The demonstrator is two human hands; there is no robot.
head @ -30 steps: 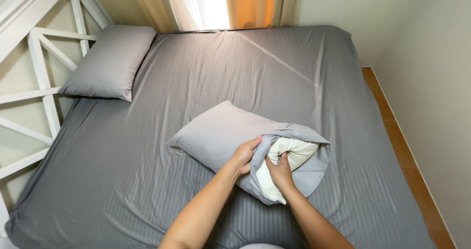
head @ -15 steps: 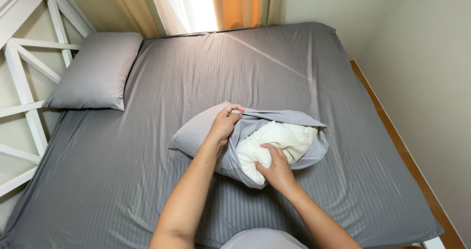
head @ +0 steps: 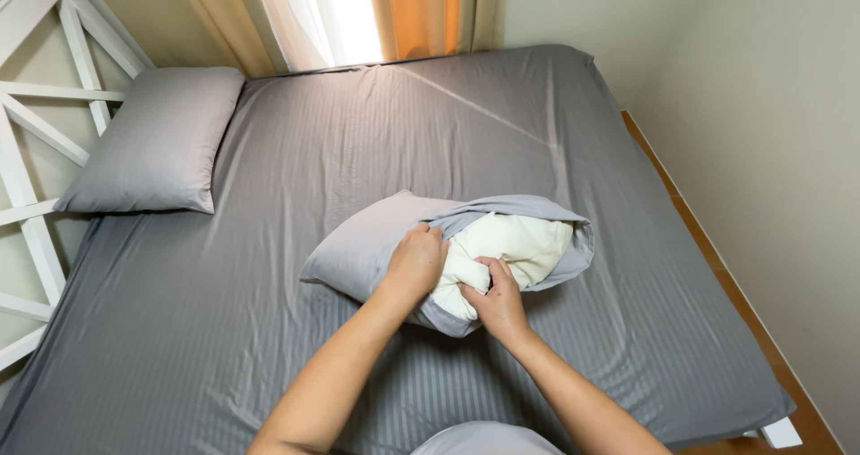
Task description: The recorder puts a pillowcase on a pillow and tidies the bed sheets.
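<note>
Gripping pillowcase [head: 376, 244] and cream pillow [head: 511, 244], both hands [head: 457, 280] clench; second pillow [head: 152, 141] well apart.

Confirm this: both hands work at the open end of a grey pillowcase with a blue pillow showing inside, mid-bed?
Not quite. In the head view the pillow inside the grey pillowcase is cream-white, not blue. Left hand and right hand do work at its open end, mid-bed.
</note>
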